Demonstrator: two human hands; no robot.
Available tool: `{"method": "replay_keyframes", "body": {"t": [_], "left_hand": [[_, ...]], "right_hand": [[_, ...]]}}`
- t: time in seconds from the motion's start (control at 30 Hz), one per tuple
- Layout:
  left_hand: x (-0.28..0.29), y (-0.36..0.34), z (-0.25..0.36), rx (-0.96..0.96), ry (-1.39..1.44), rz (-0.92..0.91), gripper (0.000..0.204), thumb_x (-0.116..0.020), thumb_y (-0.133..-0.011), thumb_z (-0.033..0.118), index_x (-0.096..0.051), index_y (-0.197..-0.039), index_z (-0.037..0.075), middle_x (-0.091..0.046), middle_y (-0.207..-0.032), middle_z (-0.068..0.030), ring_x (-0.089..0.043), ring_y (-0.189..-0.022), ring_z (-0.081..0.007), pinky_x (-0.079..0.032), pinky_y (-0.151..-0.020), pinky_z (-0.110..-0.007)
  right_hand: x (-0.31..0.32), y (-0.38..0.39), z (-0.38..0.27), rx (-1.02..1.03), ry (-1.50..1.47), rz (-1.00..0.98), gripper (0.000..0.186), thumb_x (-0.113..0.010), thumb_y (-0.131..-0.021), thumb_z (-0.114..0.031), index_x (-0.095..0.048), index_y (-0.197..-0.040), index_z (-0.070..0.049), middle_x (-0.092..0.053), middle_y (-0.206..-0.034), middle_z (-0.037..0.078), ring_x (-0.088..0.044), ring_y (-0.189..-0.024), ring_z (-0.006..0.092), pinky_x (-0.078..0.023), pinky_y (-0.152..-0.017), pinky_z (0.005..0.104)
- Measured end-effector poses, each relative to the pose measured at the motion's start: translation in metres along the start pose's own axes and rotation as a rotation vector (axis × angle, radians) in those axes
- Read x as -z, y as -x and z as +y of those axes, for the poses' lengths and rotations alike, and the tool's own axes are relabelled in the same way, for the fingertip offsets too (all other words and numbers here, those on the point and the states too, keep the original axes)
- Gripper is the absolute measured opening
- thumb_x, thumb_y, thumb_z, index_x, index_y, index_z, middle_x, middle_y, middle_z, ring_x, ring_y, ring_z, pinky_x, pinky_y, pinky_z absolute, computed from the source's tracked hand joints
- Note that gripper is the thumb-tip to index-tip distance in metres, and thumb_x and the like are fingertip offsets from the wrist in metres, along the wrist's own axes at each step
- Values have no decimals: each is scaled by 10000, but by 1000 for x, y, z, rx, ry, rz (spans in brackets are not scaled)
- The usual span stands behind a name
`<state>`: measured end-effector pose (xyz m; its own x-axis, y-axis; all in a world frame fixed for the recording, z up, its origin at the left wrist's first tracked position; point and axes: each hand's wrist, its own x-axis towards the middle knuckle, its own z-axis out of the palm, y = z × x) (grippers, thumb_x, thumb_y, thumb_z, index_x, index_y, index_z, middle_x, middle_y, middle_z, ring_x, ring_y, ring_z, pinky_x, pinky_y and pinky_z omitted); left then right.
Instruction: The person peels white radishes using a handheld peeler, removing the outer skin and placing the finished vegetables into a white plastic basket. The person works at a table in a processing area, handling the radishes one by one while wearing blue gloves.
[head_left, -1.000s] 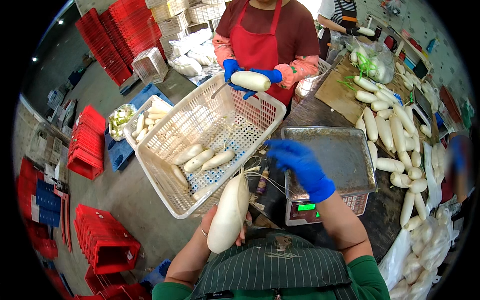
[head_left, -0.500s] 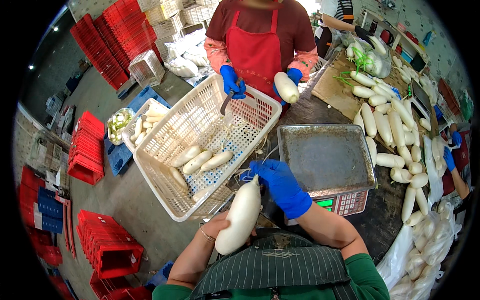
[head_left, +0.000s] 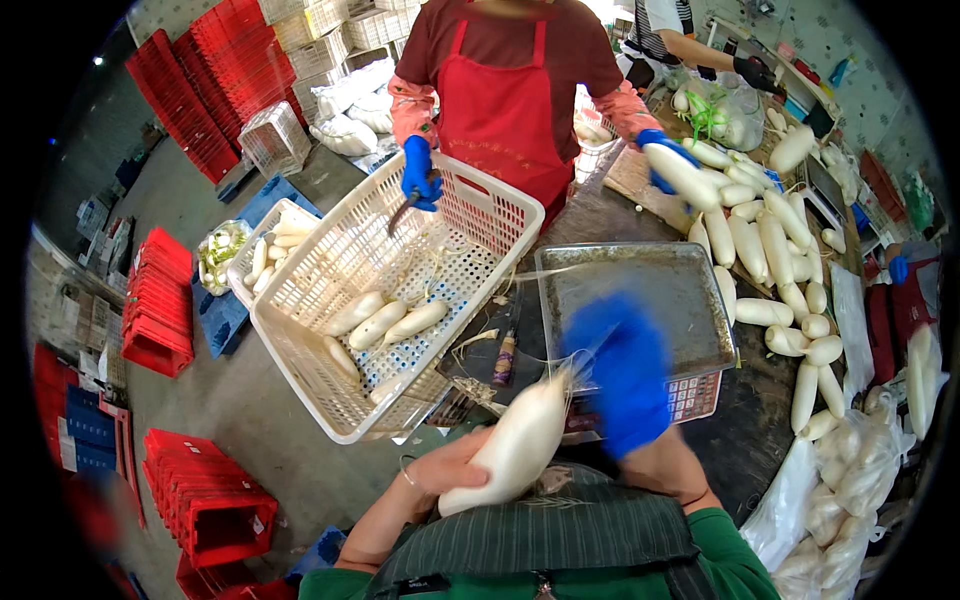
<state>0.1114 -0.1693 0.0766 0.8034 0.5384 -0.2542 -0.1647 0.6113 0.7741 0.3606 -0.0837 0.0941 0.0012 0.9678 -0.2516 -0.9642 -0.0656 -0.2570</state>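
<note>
My bare left hand grips a white daikon radish by its lower part, in front of my apron. The radish tilts up to the right, its narrow end toward my right hand. My right hand, in a blue glove, is beside that end, in front of the scale's metal tray. Motion smears its fingers. Thin, clear strands or film show between the radish tip and the glove; I cannot make out which. A slim purple-and-brown object lies on the table just beyond the radish.
To the left, a white plastic crate holds several daikons. Across the table, a person in a red apron holds a curved knife and a daikon. Daikons are heaped at right, near clear bags. Red crates stand on the floor.
My right hand has swung right and toward me, away from the radish tip. The radish has shifted right. The person opposite has moved a daikon right, toward the heap.
</note>
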Motion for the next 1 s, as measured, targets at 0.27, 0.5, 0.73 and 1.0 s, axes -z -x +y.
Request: {"method": "replay_keyframes", "body": {"t": [0.27,0.5,0.73,1.0], "left_hand": [[18,4,-23,-269,321,62,836,-631,-741,491,-289,-1300,-28,-537,-1050,-248,-599,-888,-336,-511,-742,-426],[18,-50,-18,-119,796,-476,835,-335,-841,634,-251,-1319,-45,-538,-1004,-298,-608,-772,-411,-523,-604,-461],[24,-42,-16,-99,545,-100,595,-386,-933,393,-244,-1347,-11,-499,-1130,-310,-602,-952,-336,-567,-678,-397],[-7,-81,32,-593,-320,361,691,-664,-725,-60,-323,-1323,0,-507,-1198,-112,-535,-1072,-198,-487,-878,-315]], "right_hand": [[-11,17,-55,37,1414,-519,527,-629,-788,-333,-479,-1207,-51,-538,-1131,101,-519,-994,171,-411,-883,324],[16,6,43,-319,983,-621,569,-574,-843,-359,-442,-1262,2,-569,-1143,149,-557,-1025,211,-432,-907,327],[20,0,15,-33,520,-107,627,-449,-878,-480,-453,-1220,46,-586,-1074,183,-588,-968,254,-453,-887,366],[63,29,-52,-32,625,-282,715,-522,-816,-446,-360,-1296,58,-403,-1330,205,-383,-1245,307,-287,-1052,408]]}}
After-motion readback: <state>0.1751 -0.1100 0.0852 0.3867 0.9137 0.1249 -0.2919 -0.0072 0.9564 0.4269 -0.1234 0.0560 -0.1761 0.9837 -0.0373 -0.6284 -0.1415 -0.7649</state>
